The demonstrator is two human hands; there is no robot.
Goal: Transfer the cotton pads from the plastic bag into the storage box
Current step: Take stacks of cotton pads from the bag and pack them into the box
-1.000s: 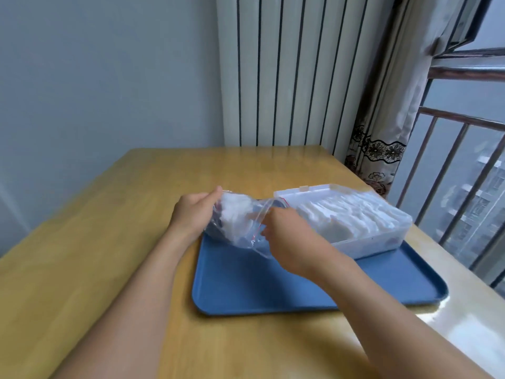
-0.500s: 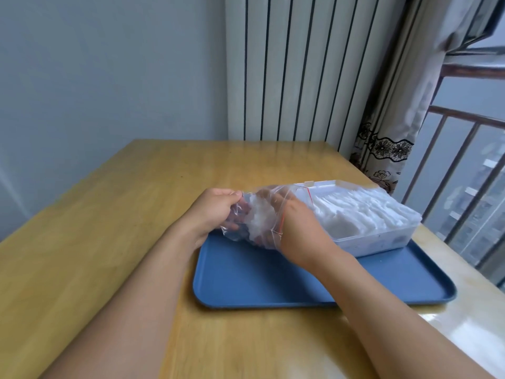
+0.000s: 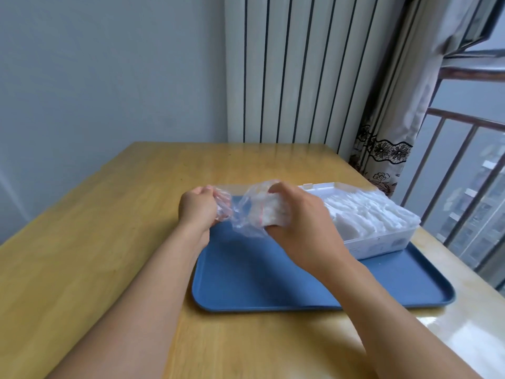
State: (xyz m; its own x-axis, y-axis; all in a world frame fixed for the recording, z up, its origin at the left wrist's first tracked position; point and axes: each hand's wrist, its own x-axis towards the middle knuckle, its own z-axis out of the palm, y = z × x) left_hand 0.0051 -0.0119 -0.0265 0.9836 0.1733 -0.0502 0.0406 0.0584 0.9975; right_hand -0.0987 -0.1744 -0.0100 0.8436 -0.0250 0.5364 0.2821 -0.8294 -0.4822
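A clear plastic bag (image 3: 240, 217) with a red zip line hangs crumpled above the left part of the blue tray (image 3: 262, 283). My left hand (image 3: 198, 209) grips its closed end. My right hand (image 3: 297, 222) holds a stack of white cotton pads (image 3: 274, 212) at the bag's mouth, thumb under, fingers over the top. The pads sit partly outside the bag. Just right of my right hand stands the white storage box (image 3: 382, 242), open and packed with several rows of cotton pads (image 3: 366, 214).
The tray lies on a wooden table (image 3: 95, 242) whose right edge runs along a window railing (image 3: 464, 173). A white radiator (image 3: 287, 69) and a patterned curtain (image 3: 382, 149) stand behind the table. Bare tray surface lies in front of the box.
My right hand has drawn the stack of pads rightward out of the bag toward the box. My left hand kept hold of the bag's end, and the bag now looks nearly empty.
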